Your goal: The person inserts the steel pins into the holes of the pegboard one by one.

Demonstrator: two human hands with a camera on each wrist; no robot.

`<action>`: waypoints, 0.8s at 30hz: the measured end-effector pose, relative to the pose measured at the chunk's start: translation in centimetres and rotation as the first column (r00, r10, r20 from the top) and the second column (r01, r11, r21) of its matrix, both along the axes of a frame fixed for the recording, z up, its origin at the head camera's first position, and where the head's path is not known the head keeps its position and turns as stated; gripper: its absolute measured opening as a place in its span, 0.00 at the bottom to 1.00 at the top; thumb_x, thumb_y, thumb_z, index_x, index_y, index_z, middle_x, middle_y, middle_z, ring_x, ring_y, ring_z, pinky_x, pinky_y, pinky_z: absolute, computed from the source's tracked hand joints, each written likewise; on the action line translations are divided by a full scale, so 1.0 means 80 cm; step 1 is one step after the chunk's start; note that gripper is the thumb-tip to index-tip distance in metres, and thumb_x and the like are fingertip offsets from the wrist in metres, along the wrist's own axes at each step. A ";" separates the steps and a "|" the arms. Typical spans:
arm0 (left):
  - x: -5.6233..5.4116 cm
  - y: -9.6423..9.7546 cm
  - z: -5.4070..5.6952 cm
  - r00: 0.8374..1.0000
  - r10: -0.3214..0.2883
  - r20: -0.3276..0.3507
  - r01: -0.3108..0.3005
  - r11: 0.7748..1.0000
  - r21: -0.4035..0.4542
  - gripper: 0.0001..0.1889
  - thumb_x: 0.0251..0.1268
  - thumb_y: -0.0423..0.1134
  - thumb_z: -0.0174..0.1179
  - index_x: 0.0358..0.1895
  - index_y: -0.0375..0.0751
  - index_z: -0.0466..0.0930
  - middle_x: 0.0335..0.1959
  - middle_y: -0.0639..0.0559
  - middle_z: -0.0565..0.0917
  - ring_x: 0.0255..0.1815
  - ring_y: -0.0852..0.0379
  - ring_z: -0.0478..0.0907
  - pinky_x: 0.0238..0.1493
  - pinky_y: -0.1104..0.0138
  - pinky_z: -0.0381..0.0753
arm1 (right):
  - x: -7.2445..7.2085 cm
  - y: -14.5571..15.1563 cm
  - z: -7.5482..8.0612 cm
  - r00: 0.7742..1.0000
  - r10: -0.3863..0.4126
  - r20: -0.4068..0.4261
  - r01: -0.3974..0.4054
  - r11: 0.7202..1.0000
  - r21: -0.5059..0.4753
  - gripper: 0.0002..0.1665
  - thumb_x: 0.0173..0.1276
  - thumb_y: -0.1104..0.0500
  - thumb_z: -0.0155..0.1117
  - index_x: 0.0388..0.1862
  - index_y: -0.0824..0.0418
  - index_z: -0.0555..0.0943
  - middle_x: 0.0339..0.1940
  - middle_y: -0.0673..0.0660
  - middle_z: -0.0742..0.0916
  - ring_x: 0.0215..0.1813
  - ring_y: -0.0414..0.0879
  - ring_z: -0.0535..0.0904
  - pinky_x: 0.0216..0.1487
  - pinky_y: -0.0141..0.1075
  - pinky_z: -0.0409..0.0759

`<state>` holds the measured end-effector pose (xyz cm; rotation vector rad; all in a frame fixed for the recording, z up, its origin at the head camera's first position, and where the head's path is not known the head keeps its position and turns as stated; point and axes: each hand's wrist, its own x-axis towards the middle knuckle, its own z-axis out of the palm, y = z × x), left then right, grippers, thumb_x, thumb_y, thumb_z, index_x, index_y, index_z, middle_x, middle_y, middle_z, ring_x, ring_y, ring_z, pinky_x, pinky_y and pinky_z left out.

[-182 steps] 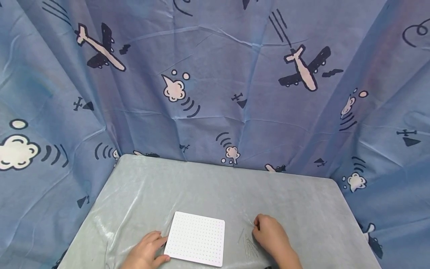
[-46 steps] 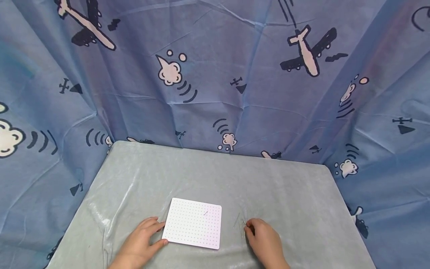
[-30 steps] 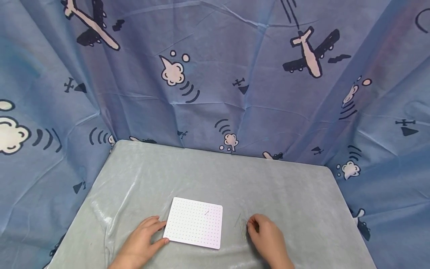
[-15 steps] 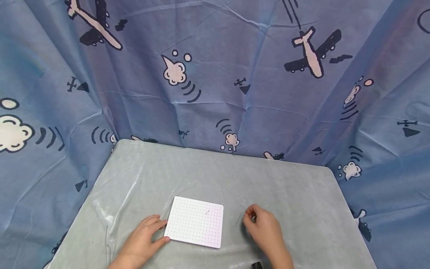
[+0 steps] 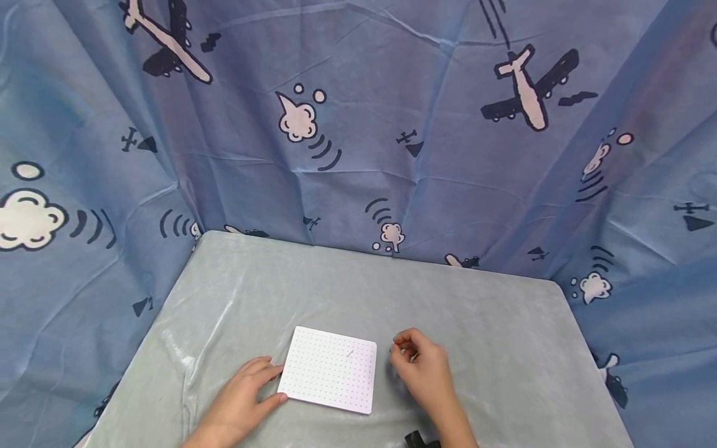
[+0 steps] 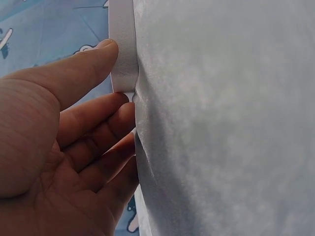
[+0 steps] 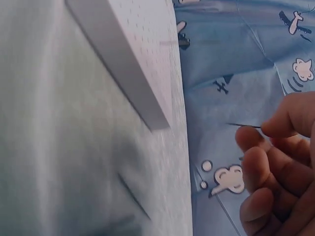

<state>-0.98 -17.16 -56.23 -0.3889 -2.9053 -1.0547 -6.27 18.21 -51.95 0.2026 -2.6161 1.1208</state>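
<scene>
A white board (image 5: 327, 369) with a grid of small holes lies on the grey cloth. At its left edge and near corner, the thumb and index finger of my left hand (image 5: 246, 392) touch it, fingers fairly straight. Right of the board my right hand (image 5: 426, 367) is raised, pinching a thin metal pin (image 7: 243, 125) between thumb and index finger. One pin (image 5: 350, 353) stands slanted in the board's far right part. In the right wrist view another pin (image 7: 134, 196) lies on the cloth. The pile of pins seen earlier is hidden behind my right hand in the head view.
The grey cloth (image 5: 504, 348) covers the table. A blue curtain (image 5: 358, 124) printed with planes and clouds hangs behind and at both sides. A black object (image 5: 416, 439) shows beside my right wrist at the lower edge.
My right hand has picked a pin from the pile, lifted it and moved left toward the board. The board's slanted pin appeared after the oldest frame. My left hand stays at the board.
</scene>
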 end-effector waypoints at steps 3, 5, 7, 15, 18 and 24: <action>0.000 0.001 -0.002 1.000 0.000 -0.018 0.000 1.000 0.004 0.25 0.58 0.43 0.84 0.59 0.44 0.91 0.62 0.48 0.87 0.70 0.44 0.80 0.70 0.48 0.82 | 0.000 -0.009 -0.003 0.999 0.042 0.026 -0.040 0.997 -0.067 0.15 0.62 0.73 0.76 0.36 0.54 0.85 0.26 0.37 0.85 0.25 0.35 0.78 0.24 0.31 0.80; -0.001 0.001 -0.003 1.000 -0.003 -0.028 0.003 1.000 0.007 0.25 0.58 0.43 0.84 0.59 0.43 0.91 0.62 0.48 0.87 0.69 0.44 0.81 0.70 0.48 0.82 | 0.001 -0.015 -0.006 0.997 0.069 0.040 -0.065 0.994 -0.091 0.17 0.62 0.74 0.77 0.37 0.53 0.84 0.26 0.37 0.86 0.26 0.35 0.79 0.25 0.31 0.81; -0.001 0.001 -0.003 0.999 -0.008 -0.034 0.008 1.000 0.009 0.25 0.58 0.43 0.84 0.58 0.43 0.91 0.61 0.48 0.88 0.69 0.44 0.81 0.70 0.48 0.82 | 0.002 -0.021 -0.010 0.994 0.094 0.050 -0.088 0.990 -0.110 0.19 0.61 0.74 0.77 0.37 0.51 0.84 0.26 0.36 0.85 0.26 0.35 0.80 0.26 0.31 0.81; -0.001 0.001 -0.003 0.999 -0.014 -0.032 0.014 1.000 0.005 0.24 0.59 0.44 0.83 0.59 0.43 0.91 0.61 0.48 0.88 0.69 0.43 0.81 0.70 0.47 0.82 | 0.006 -0.040 -0.031 0.982 0.184 0.047 -0.177 0.977 -0.121 0.22 0.61 0.73 0.79 0.36 0.47 0.82 0.25 0.34 0.84 0.27 0.33 0.79 0.26 0.29 0.81; -0.002 0.001 -0.003 0.999 -0.013 -0.033 0.013 1.000 0.008 0.24 0.58 0.43 0.84 0.58 0.43 0.91 0.61 0.48 0.88 0.69 0.43 0.81 0.70 0.47 0.82 | 0.007 -0.045 -0.036 0.980 0.191 0.061 -0.184 0.977 -0.103 0.22 0.62 0.72 0.79 0.36 0.45 0.82 0.25 0.34 0.83 0.26 0.32 0.78 0.25 0.28 0.79; -0.001 0.000 -0.003 0.999 -0.015 -0.048 0.015 1.000 0.007 0.24 0.58 0.43 0.84 0.58 0.43 0.91 0.61 0.48 0.88 0.69 0.43 0.81 0.69 0.47 0.82 | 0.008 -0.052 -0.039 0.983 0.171 0.060 -0.170 0.985 -0.015 0.22 0.62 0.70 0.80 0.36 0.43 0.81 0.23 0.33 0.80 0.22 0.30 0.71 0.21 0.26 0.74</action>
